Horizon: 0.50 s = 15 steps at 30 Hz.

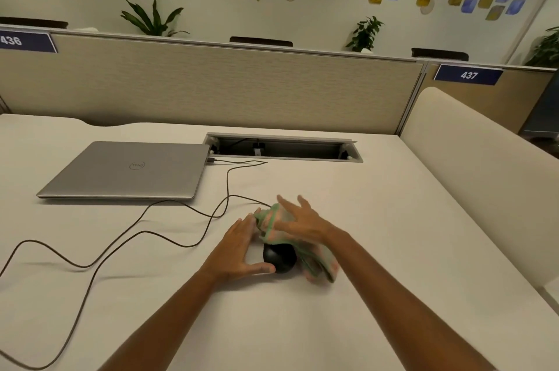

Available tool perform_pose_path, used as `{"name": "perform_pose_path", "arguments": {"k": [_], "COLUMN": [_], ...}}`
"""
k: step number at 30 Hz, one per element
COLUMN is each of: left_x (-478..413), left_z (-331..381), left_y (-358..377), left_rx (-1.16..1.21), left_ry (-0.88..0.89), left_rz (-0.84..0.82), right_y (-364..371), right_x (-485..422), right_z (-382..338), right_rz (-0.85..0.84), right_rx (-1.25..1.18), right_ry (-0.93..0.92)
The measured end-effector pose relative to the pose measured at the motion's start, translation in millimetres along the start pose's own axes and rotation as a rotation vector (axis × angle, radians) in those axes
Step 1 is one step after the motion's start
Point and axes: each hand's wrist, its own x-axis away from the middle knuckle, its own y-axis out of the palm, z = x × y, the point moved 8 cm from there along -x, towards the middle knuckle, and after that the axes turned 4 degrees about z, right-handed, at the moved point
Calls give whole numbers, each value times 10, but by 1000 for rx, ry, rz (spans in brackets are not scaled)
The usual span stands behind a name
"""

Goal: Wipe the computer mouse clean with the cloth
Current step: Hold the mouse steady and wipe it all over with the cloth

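A black computer mouse (279, 257) lies on the white desk (393, 234) in front of me, its front half hidden under a green and pink cloth (314, 261). My left hand (239, 246) steadies the mouse, with the thumb on its near left side and straight fingers along its far left. My right hand (298, 221) lies flat on the cloth with fingers spread and presses it onto the top of the mouse. The cloth is blurred and trails down to the desk on the right of the mouse.
A shut silver laptop (130, 169) sits at the back left. The mouse's dark cable (145, 231) loops over the desk to the left. A cable tray slot (284, 148) opens at the back. A beige partition (211, 83) stands behind, and a cream divider (484, 165) on the right.
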Motion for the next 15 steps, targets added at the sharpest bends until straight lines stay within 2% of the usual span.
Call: {"name": "perform_pose_path", "arguments": {"k": [7,15], "left_x": [47,21], "left_z": [-117,-145], "left_y": [13,52], "left_rx": [24,-15], "left_ry": [-146,-110], "left_rz": [18,0], "right_y": [122,246], "right_x": [177,747], "right_z": [-86,-25], "right_rz": [200,241], "right_rx": [161,126], "right_ry": [-134,-374]}}
